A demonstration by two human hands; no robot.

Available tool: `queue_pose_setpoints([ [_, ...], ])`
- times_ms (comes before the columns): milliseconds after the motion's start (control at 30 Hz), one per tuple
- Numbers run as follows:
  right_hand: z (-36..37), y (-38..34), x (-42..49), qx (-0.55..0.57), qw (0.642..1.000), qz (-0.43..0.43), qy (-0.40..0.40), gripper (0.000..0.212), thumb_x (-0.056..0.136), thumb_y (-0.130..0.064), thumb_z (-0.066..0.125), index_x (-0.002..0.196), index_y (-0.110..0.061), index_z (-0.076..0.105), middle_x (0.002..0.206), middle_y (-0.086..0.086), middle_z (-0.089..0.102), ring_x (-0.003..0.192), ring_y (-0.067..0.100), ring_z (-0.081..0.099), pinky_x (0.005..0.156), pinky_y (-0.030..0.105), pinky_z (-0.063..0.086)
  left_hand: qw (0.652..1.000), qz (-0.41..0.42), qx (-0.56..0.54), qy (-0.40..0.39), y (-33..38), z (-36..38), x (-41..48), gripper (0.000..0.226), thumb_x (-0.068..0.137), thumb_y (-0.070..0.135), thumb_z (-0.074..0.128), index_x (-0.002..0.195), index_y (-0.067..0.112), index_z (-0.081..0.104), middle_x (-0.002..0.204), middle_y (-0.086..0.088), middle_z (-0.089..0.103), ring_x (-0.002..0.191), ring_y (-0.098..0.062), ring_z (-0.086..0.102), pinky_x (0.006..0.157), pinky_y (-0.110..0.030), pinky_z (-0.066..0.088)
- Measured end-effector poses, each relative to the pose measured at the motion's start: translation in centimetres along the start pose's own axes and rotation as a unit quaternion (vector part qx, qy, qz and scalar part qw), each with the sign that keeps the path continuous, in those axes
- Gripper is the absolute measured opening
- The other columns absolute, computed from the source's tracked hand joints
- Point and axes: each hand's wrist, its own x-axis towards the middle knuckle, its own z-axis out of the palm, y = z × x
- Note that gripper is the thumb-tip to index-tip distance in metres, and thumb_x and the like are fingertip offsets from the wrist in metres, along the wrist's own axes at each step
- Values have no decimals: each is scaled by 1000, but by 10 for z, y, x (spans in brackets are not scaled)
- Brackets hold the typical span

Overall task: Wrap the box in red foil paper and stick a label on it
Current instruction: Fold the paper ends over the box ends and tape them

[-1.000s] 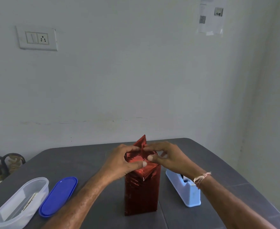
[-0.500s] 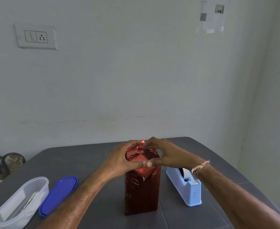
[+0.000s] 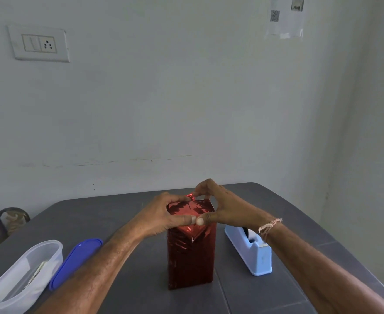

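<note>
Atop box [image 3: 191,257], left hand [image 3: 161,218] gripping, right hand [image 3: 225,209] seemingly pinching foil flap [image 3: 189,196]

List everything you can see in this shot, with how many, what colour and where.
foil-wrapped box: one, shiny red, upright at the table's centre
tape dispenser: one, light blue, on the table right of the box
plastic container: one, clear, open, near left of the table, something pale inside
container lid: one, blue, flat between container and box
table: one, dark grey
switch and socket plate: one, white, wall upper left
paper sheet with QR code: one, white, wall upper right
thread bracelet: one, pale, right wrist
left hand: grips the box top, thumb on the front flap
right hand: pinches the foil tip at the top, thumb on the front flap
</note>
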Motion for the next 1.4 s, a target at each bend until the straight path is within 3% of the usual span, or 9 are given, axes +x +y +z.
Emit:
queue_pose_setpoints([
  [133, 7, 0, -10, 41, 998, 3, 57, 76, 79, -45, 86, 141, -30, 45, 142, -17, 53, 131, 1, 51, 92, 28, 56, 1000, -7, -21, -1, 2, 0, -1, 75, 66, 62, 80, 133, 34, 63, 118, 20, 58, 105, 5, 57, 90, -18, 46],
  [300, 17, 16, -54, 125, 950, 86, 272, 38, 93, -40, 73, 128, -32, 63, 126, -23, 65, 115, -4, 60, 78, 22, 52, 998, -8, -55, 1, 3, -1, -1, 62, 74, 43, 85, 131, 29, 63, 112, 28, 57, 98, 11, 57, 79, -8, 43],
  [400, 17, 46, -82, 97, 909, 196, 354, 28, 95, -38, 70, 121, -25, 69, 116, -13, 70, 109, 9, 65, 89, 30, 52, 998, -3, -68, 5, 1, -1, -2, 63, 73, 43, 85, 130, 27, 64, 112, 28, 56, 101, 10, 56, 81, -10, 44],
  [600, 20, 99, -110, 105, 886, 392, 222, 37, 98, -43, 65, 100, -8, 76, 107, 10, 74, 98, 26, 71, 86, 42, 62, 997, 2, -71, -2, -8, 4, -2, 75, 62, 64, 84, 128, 34, 65, 121, 14, 56, 109, 1, 56, 86, -16, 44],
  [667, 18, 103, -111, 124, 882, 404, 206, 35, 97, -40, 68, 92, -6, 75, 107, 15, 73, 97, 29, 71, 72, 33, 63, 997, 3, -76, -7, -5, 6, -1, 76, 60, 67, 85, 127, 34, 65, 118, 17, 55, 106, 4, 55, 84, -16, 44],
  [767, 12, 101, -106, 130, 875, 421, 202, 29, 96, -32, 72, 82, -6, 71, 99, 15, 70, 88, 26, 69, 57, 23, 57, 997, 3, -74, -3, -2, 8, -1, 61, 72, 46, 84, 127, 29, 64, 113, 25, 53, 101, 7, 54, 81, -12, 43],
  [967, 2, 97, -91, 180, 857, 459, 150, 36, 95, -21, 74, 118, 6, 67, 115, 15, 65, 101, 33, 69, 71, 38, 64, 997, 0, -75, -1, -3, 6, -3, 74, 64, 57, 83, 130, 29, 65, 119, 21, 56, 107, 3, 56, 87, -19, 47],
  [1233, 3, 92, -94, 284, 814, 475, 176, 41, 97, -16, 71, 130, 6, 62, 129, 19, 59, 105, 40, 69, 83, 53, 63, 997, 5, -82, -1, 1, 5, -4, 60, 75, 40, 83, 130, 25, 64, 111, 27, 54, 100, 8, 55, 80, -12, 44],
  [1400, 9, 96, -104, 328, 804, 451, 209, 38, 96, -16, 70, 126, 6, 63, 131, 20, 60, 109, 39, 68, 81, 53, 64, 996, 5, -85, -1, 1, 5, -5, 76, 56, 68, 82, 122, 35, 64, 114, 23, 56, 103, 5, 56, 81, -15, 44],
])
